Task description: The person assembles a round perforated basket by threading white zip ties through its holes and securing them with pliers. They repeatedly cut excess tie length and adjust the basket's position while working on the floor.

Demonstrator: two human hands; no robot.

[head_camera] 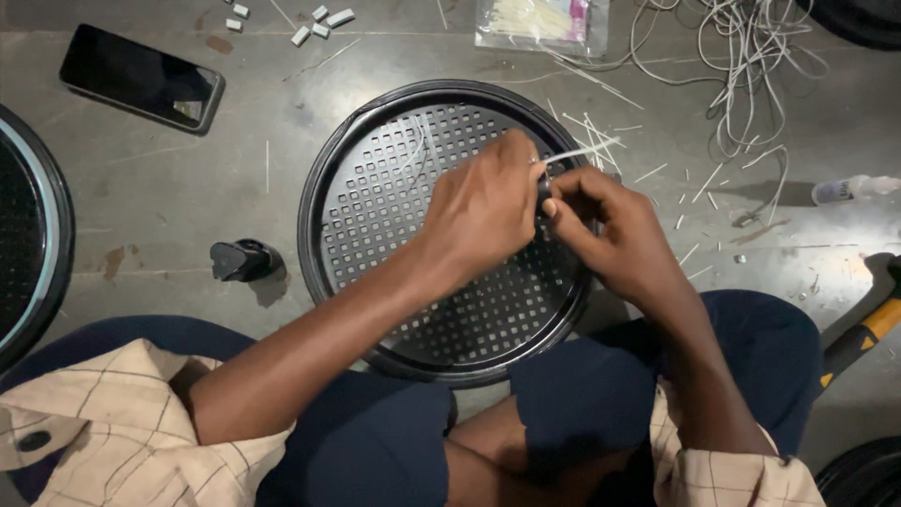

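A round black perforated grille lies flat on the floor between my knees. My left hand reaches over its right side and pinches a thin white cable tie whose tail sticks out to the upper right. My right hand meets it at the grille's right rim, fingers closed on a small dark piece at the tie. What sits between the fingertips is mostly hidden.
A black phone lies at upper left. A small black part rests left of the grille. A bag of white ties, loose white wire and cut tie ends lie behind. A hammer handle is at right, another round grille at left.
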